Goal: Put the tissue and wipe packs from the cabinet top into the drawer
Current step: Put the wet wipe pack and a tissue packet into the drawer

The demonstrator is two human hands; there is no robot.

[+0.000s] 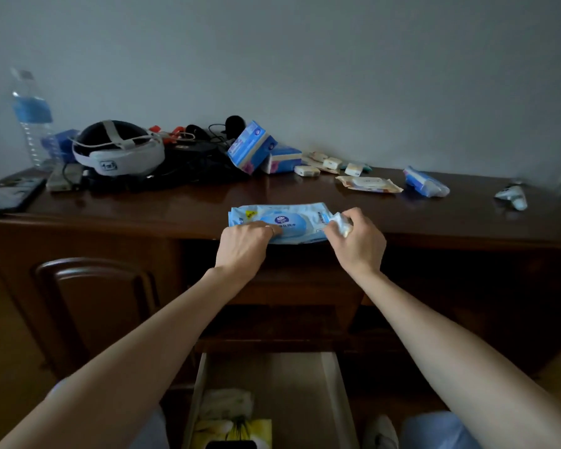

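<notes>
A light blue wipe pack (292,218) lies at the front edge of the dark wooden cabinet top (175,205). My left hand (243,246) grips its left end. My right hand (357,238) holds its right end and also clutches a crumpled white tissue (340,222). Farther back lie a blue tissue box (251,147), a white-and-pink tissue pack (282,160), a beige wipe pack (368,184), a blue tissue pack (426,182) and several small white packs (332,163). The open drawer (305,384) sits low, below my arms.
A water bottle (33,118), a white headset (117,150), black cables (201,153) and a tablet (10,194) crowd the left of the top. A white object (512,196) lies at the far right. The drawer holds a yellow pack (234,431) and a white bag (227,400).
</notes>
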